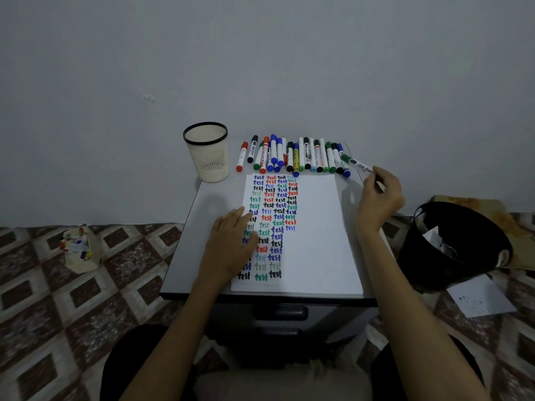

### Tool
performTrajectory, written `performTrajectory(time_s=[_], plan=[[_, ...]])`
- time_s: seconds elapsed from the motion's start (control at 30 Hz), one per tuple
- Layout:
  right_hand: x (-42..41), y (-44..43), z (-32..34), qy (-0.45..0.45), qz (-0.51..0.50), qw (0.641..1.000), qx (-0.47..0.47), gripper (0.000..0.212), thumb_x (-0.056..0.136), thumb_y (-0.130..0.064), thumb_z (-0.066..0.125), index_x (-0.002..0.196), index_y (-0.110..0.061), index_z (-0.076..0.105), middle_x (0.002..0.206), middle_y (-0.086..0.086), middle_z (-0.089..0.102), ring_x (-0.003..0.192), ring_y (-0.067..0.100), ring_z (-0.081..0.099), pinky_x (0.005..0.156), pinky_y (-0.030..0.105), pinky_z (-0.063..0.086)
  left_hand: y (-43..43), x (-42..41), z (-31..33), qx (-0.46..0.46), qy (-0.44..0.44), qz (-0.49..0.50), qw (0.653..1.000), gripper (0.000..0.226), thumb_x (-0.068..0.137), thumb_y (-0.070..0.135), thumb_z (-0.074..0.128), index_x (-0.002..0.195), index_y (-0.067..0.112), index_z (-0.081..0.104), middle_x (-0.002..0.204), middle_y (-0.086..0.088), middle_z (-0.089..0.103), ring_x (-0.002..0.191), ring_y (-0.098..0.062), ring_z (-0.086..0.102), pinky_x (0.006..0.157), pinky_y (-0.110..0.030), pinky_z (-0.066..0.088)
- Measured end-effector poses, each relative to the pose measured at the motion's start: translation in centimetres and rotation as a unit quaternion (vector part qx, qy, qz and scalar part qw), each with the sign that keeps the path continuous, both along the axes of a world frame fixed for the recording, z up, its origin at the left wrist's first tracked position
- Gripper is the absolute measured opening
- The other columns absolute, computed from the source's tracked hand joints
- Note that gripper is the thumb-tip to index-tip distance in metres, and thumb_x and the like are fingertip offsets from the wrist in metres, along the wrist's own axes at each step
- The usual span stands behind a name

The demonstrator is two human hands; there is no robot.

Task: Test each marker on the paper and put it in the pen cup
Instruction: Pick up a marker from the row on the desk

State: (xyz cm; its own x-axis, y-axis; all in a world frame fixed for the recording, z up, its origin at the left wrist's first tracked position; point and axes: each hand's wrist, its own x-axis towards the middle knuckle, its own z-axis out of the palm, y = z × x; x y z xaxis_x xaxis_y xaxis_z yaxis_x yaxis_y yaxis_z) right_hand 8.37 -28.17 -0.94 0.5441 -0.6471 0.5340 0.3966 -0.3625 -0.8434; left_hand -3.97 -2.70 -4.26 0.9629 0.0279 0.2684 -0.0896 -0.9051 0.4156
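A white sheet of paper (315, 233) lies on a small grey cabinet top (214, 198), its left part filled with columns of the word "test" in several colours. My left hand (231, 244) rests flat on the paper's left side. My right hand (379, 198) holds a capped green marker (354, 162) just past the paper's far right corner, cap pointing left. A row of several capped markers (292, 156) lies along the far edge. The cream pen cup (207, 151) with a black rim stands at the far left corner and looks empty.
A black bin (454, 244) with crumpled paper stands on the floor to the right, beside a loose sheet (480, 296). A small cream box of markers (79, 248) sits on the patterned floor to the left. A grey wall rises right behind the cabinet.
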Motion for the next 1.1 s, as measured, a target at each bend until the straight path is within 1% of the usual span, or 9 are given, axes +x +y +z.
performTrajectory(time_s=[0.13, 0.27, 0.4, 0.63, 0.73, 0.8, 0.87, 0.93, 1.1], plan=[[-4.3, 1.7, 1.4, -0.002, 0.127, 0.982, 0.14, 0.019, 0.087, -0.005, 0.065, 0.104, -0.004, 0.072, 0.101, 0.012, 0.072, 0.09, 0.015, 0.067, 0.076, 0.021, 0.055, -0.2, -0.3, 0.4, -0.018, 0.008, 0.003, 1.0, 0.052, 0.096, 0.037, 0.041, 0.142, 0.016, 0.034, 0.151, -0.003, 0.029, 0.139, -0.016, 0.022, 0.116, -0.042, 0.016], [-8.4, 2.7, 1.1, 0.062, 0.276, 0.952, 0.117, 0.021, 0.085, 0.001, 0.066, 0.105, 0.0, 0.072, 0.096, 0.011, 0.073, 0.087, 0.02, 0.07, 0.077, 0.025, 0.058, -0.1, -0.7, 1.1, -0.061, -0.019, -0.02, 0.998, 0.059, 0.091, 0.048, 0.036, 0.142, 0.017, 0.035, 0.149, -0.002, 0.035, 0.136, -0.015, 0.03, 0.116, -0.042, 0.016], [-10.2, 2.9, 0.4, 0.124, 0.376, 0.911, 0.114, 0.018, 0.085, 0.004, 0.065, 0.101, 0.001, 0.073, 0.093, 0.01, 0.074, 0.087, 0.023, 0.071, 0.078, 0.028, 0.059, -0.3, -1.4, 1.8, -0.094, -0.032, -0.053, 0.994, 0.061, 0.089, 0.049, 0.041, 0.143, 0.021, 0.031, 0.143, -0.002, 0.041, 0.13, -0.019, 0.037, 0.108, -0.043, 0.032], [-11.1, 3.6, 0.7, 0.152, 0.451, 0.863, 0.167, 0.019, 0.087, 0.001, 0.064, 0.105, 0.003, 0.07, 0.099, 0.015, 0.073, 0.095, 0.029, 0.07, 0.079, 0.033, 0.059, -1.7, -1.0, 3.5, 0.004, -0.101, -0.165, 0.981, 0.039, 0.094, 0.024, 0.048, 0.127, 0.003, 0.054, 0.108, -0.013, 0.064, 0.094, -0.024, 0.06, 0.08, -0.031, 0.052], [-11.6, 4.6, 0.9, 0.163, 0.488, 0.806, 0.293, 0.034, 0.084, -0.004, 0.067, 0.118, -0.002, 0.064, 0.102, 0.016, 0.072, 0.089, 0.026, 0.07, 0.077, 0.036, 0.06, -2.4, -0.8, 4.2, -0.01, -0.052, -0.148, 0.988, 0.035, 0.097, 0.024, 0.043, 0.129, 0.013, 0.052, 0.131, -0.006, 0.054, 0.118, -0.019, 0.05, 0.088, -0.008, 0.035], [-12.0, 5.4, 0.6, 0.191, 0.52, 0.775, 0.304, 0.036, 0.081, -0.007, 0.07, 0.116, -0.004, 0.063, 0.096, 0.016, 0.07, 0.082, 0.027, 0.067, 0.072, 0.037, 0.06, -3.0, -0.4, 4.1, 0.013, -0.048, -0.167, 0.985, 0.034, 0.099, 0.02, 0.041, 0.13, 0.01, 0.049, 0.132, -0.007, 0.052, 0.119, -0.021, 0.048, 0.091, -0.015, 0.033], [-12.3, 6.0, 0.4, 0.199, 0.53, 0.776, 0.277, 0.02, 0.083, -0.004, 0.069, 0.102, 0.0, 0.068, 0.087, 0.017, 0.069, 0.077, 0.027, 0.063, 0.065, 0.032, 0.058, -3.5, -0.8, 4.3, 0.001, -0.056, -0.192, 0.98, 0.03, 0.1, 0.017, 0.039, 0.125, 0.004, 0.05, 0.12, -0.014, 0.058, 0.104, -0.025, 0.054, 0.084, -0.017, 0.034], [-12.5, 6.3, 0.4, 0.191, 0.524, 0.785, 0.27, 0.008, 0.084, -0.001, 0.067, 0.091, 0.001, 0.07, 0.08, 0.017, 0.069, 0.071, 0.025, 0.063, 0.061, 0.028, 0.055, -3.7, -1.1, 4.3, -0.024, -0.059, -0.217, 0.974, 0.023, 0.099, 0.012, 0.039, 0.116, 0.002, 0.053, 0.102, -0.015, 0.061, 0.081, -0.018, 0.052, 0.071, -0.009, 0.033], [-12.4, 6.6, 0.9, 0.192, 0.516, 0.787, 0.276, 0.009, 0.086, 0.0, 0.064, 0.091, 0.007, 0.067, 0.07, 0.016, 0.065, 0.059, 0.019, 0.059, 0.055, 0.025, 0.052, -3.5, -1.5, 4.6, -0.039, -0.081, -0.22, 0.971, 0.026, 0.098, 0.017, 0.038, 0.114, 0.005, 0.055, 0.087, -0.007, 0.06, 0.07, -0.013, 0.049, 0.062, -0.002, 0.035]])
